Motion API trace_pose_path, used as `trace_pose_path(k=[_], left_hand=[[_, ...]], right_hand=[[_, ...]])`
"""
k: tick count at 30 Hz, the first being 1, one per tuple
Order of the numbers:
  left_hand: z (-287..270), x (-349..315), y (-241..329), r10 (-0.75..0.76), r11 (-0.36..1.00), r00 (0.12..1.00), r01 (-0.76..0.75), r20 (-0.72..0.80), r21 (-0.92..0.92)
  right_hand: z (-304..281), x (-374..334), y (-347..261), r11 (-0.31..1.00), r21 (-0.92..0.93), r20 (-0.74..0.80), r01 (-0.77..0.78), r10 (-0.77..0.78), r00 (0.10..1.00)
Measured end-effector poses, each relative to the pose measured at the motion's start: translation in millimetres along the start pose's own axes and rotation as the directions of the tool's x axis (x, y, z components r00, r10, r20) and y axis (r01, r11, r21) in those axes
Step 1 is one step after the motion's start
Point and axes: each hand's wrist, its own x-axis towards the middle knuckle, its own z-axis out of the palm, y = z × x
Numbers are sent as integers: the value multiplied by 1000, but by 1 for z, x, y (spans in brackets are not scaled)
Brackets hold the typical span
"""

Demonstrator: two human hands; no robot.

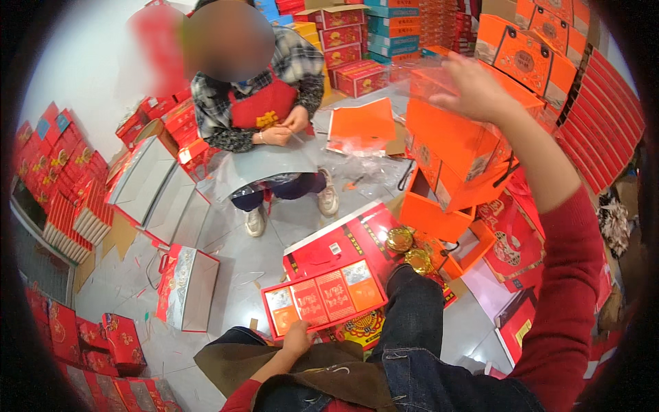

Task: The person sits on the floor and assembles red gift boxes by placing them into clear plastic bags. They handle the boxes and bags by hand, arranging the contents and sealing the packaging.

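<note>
My left hand is closed on the near edge of a shallow red box tray, tilted above my lap. Several orange and silver packets fill it side by side. Up at the right, my right hand is raised with thumb and fingers apart, over a stack of orange gift boxes. Clear plastic film shows beside its fingertips; whether they touch it, I cannot tell. Beyond the tray lies a larger red box panel. Gold round containers sit by my knee.
A person sits opposite, hands together over clear plastic on the lap. White-lined boxes stand at the left. Red cartons are stacked along the left wall, handled orange boxes at the far right. Scraps litter the tiled floor.
</note>
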Motion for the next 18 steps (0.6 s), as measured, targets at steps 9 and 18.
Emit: trace_pose_path(k=[9,18], left_hand=[[-29,-70,36,-13,985,1000,10,-13,-172],[-22,-70,25,-20,973,998,7,-58,-231]], right_hand=[[24,36,-64,941,37,643,-336,235,729],[67,27,-19,957,-2,536,-289,245,808]])
